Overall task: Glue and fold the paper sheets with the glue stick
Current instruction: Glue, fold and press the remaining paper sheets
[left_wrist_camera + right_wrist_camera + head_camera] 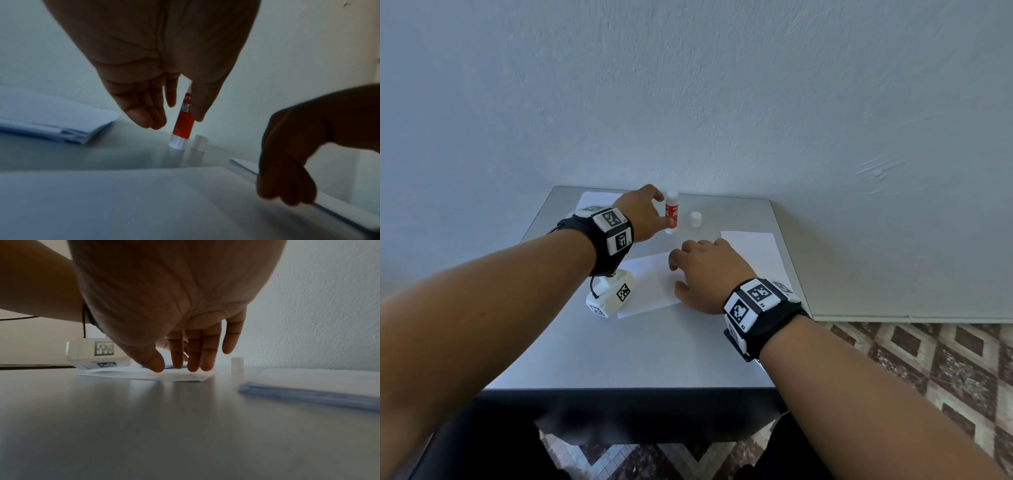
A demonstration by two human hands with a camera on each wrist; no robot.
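- My left hand (643,214) reaches to the glue stick (672,212), fingers (144,113) and thumb straight on either side of it; whether they touch it I cannot tell, and nothing is gripped.
- My right hand (707,274) is spread and relaxed, fingertips (193,366) pressing down on the sheet (650,284) that lies flat in front of me.
- The glue stick stands upright on the counter (619,356), long axis vertical, bare glue end up, just beyond the sheet near the far edge.
- It has an orange-red label with white lettering, a white base and a white top.
- Its cap (695,219) is off, a small white cylinder standing just to its right, apart from it.
- A stack of paper (756,253) lies right of my right hand; more folded paper (51,120) sits at the far left corner.
- The counter is smooth, pale grey, slightly glossy, with a dark front edge.
- Behind it rises a rough whitish wall (722,102); the floor (928,363) at right has brown diamond tiles.
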